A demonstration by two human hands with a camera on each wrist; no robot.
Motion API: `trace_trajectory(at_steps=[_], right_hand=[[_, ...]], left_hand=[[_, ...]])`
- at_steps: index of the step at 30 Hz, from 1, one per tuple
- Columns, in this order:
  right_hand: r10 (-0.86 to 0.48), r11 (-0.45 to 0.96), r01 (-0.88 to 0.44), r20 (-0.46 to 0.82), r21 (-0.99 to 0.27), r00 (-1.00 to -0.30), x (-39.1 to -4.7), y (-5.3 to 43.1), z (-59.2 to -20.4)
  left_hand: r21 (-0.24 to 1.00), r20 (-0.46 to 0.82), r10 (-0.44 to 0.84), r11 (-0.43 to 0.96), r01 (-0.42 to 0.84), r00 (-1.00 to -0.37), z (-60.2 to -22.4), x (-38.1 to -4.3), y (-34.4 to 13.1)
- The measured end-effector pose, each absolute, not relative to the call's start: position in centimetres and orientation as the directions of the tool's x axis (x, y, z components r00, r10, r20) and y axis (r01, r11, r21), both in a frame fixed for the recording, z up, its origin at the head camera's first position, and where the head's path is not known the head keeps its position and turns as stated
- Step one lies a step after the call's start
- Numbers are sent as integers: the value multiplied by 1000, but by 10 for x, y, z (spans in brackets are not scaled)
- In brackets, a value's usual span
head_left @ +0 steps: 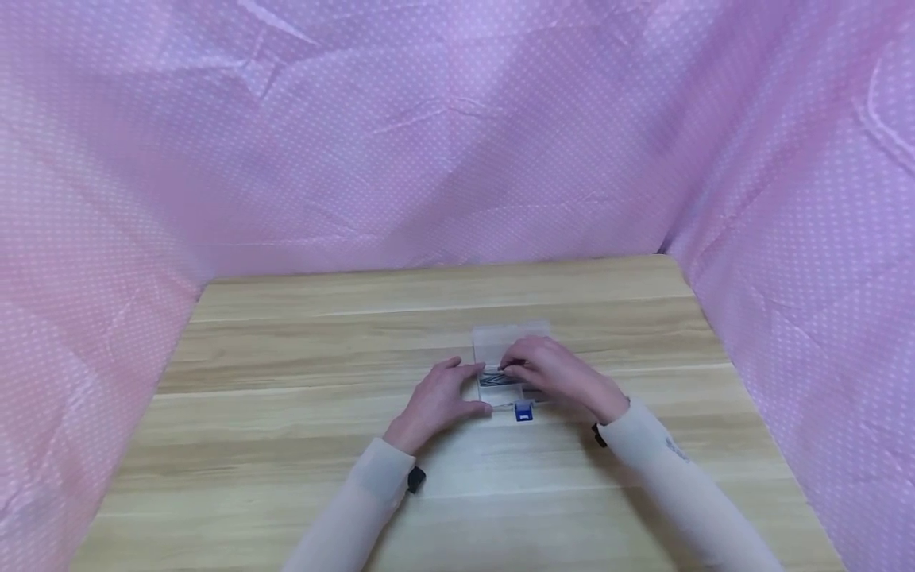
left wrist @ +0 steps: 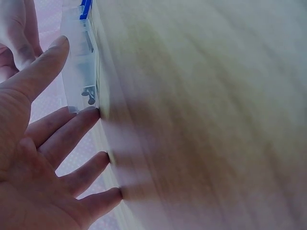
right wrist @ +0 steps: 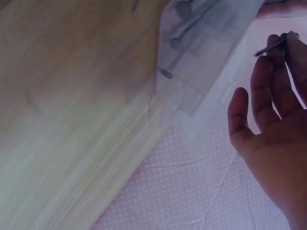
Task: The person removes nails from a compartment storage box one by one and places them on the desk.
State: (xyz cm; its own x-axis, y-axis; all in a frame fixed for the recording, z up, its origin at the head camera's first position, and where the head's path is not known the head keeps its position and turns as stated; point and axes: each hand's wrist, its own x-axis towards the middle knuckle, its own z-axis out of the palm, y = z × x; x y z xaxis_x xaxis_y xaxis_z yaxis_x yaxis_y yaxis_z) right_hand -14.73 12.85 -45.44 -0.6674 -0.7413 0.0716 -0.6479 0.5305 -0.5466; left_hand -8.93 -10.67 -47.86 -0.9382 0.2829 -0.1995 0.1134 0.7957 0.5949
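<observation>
A clear plastic box (head_left: 500, 395) with compartments sits on the table, its see-through lid (head_left: 492, 343) folded back. Several grey nails (head_left: 493, 380) lie in one compartment, and flat nail heads (right wrist: 166, 74) show through the wall in the right wrist view. Above the box, my right hand (head_left: 556, 371) pinches a single dark nail (right wrist: 270, 48) between thumb and fingertip. My left hand (head_left: 438, 400) is spread at the box's left side, fingertips against its edge and thumb near the front; it grips nothing. A blue latch (head_left: 524, 412) hangs at the front.
The wood-grain table (head_left: 300, 445) runs out around the box on all sides. Pink dotted cloth (head_left: 343, 143) hangs behind the table and along both sides. Both wrists carry small dark devices (head_left: 416, 479) over pale sleeves.
</observation>
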Motion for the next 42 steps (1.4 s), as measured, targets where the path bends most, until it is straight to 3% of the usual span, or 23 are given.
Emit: trace_trajectory(at_steps=[13, 42], right_hand=[[-669, 543, -656, 202, -524, -715, -140, 143, -449], [-574, 611, -632, 283, -476, -768, -142, 187, -464]], left_hand=[[586, -204, 270, 804, 104, -941, -478, -87, -107], [552, -146, 295, 817, 170, -944, -480, -83, -115]])
